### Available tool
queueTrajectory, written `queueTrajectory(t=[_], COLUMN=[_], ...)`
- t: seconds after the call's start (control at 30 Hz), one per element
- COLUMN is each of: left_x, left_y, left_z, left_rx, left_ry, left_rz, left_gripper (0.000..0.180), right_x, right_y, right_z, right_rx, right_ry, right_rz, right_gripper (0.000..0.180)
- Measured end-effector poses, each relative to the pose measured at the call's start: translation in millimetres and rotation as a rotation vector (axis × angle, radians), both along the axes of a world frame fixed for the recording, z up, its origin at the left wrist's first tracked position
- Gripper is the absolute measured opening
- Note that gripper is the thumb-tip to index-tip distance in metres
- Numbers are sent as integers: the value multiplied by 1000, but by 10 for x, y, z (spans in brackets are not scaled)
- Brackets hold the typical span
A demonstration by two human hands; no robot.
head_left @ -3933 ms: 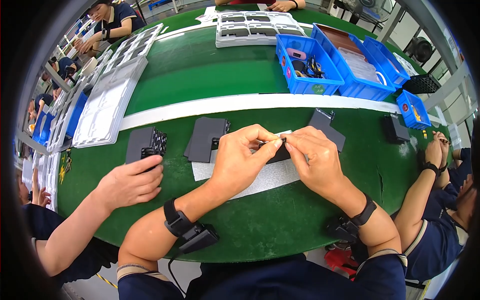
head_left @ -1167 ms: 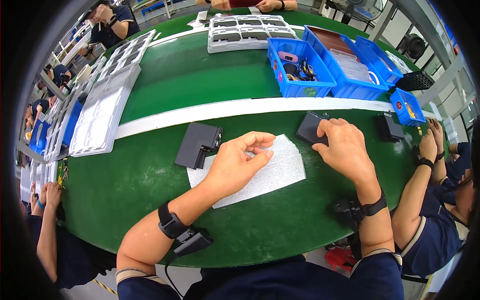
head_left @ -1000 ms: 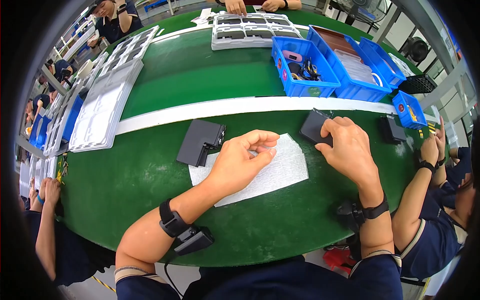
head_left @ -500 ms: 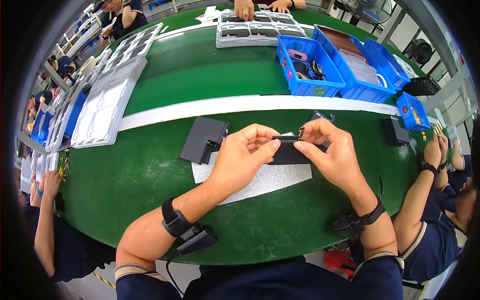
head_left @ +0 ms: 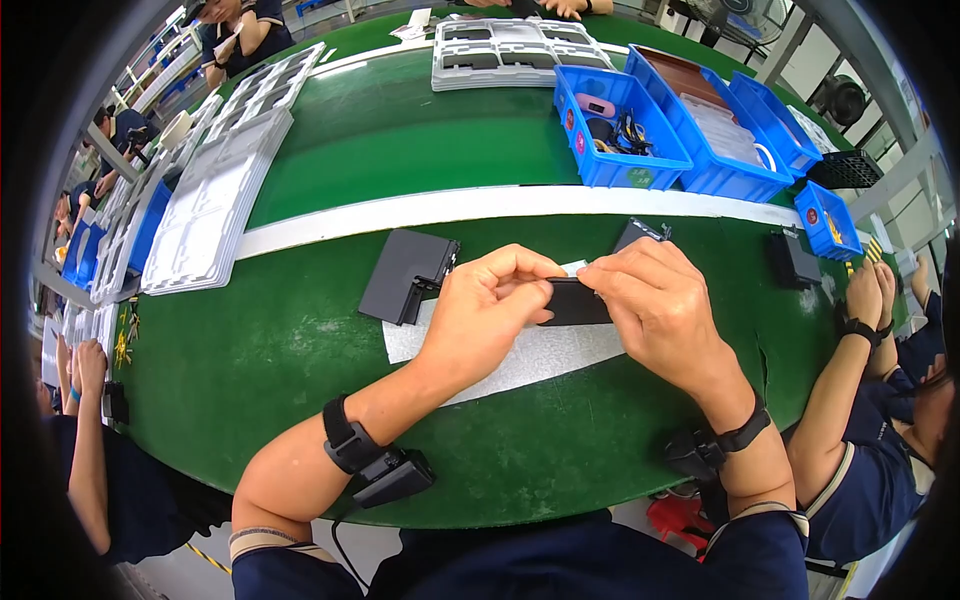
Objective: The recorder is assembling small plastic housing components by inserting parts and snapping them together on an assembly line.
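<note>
My left hand [head_left: 492, 308] grips the left end of a flat black rectangular part [head_left: 580, 310], thumb and fingers pinched at its upper edge. At the part's upper right corner, the fingers of my right hand [head_left: 652, 308] are bent and pressed together, covering that end. Beneath lies a pale grey sheet [head_left: 480, 382] on the green table [head_left: 300, 400]. Left of my left hand rest flat black packs [head_left: 402, 272], overlapping, with small fittings along one side. Just beyond my right hand is another black piece [head_left: 638, 233], partly hidden.
White trays [head_left: 215, 205] are stacked at the left, and more trays with dark pieces [head_left: 500, 60] stand at the far side. Blue bins [head_left: 625, 175] hold cables and other items at the far right. A black block [head_left: 793, 260] sits at the right. Co-workers sit around the table.
My right hand has turned over and its fingers now press on the part's upper edge. The small dark bent piece seen at its fingertips is now hidden. The far co-worker's hand has left the tray.
</note>
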State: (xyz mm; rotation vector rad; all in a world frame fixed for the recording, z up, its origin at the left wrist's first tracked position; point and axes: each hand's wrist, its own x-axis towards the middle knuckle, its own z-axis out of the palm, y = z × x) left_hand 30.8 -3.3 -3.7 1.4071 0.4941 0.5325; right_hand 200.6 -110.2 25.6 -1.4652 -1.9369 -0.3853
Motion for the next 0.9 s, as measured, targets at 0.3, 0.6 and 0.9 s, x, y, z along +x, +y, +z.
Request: queueTrajectory(t=[0.3, 0.6, 0.9], left_x=[11, 12, 11], left_y=[-37, -64, -80], left_z=[46, -12, 29], left_rx=[-102, -1, 187], left_ry=[-6, -94, 131], left_rz=[35, -23, -30], left_gripper=[12, 15, 21], right_x=[10, 9, -3], right_y=[-69, -55, -23], right_z=[64, 57, 16], right_rx=[-349, -280, -136], right_ry=[593, 437, 183], right_rz=[-82, -41, 17], right_gripper=[12, 5, 6])
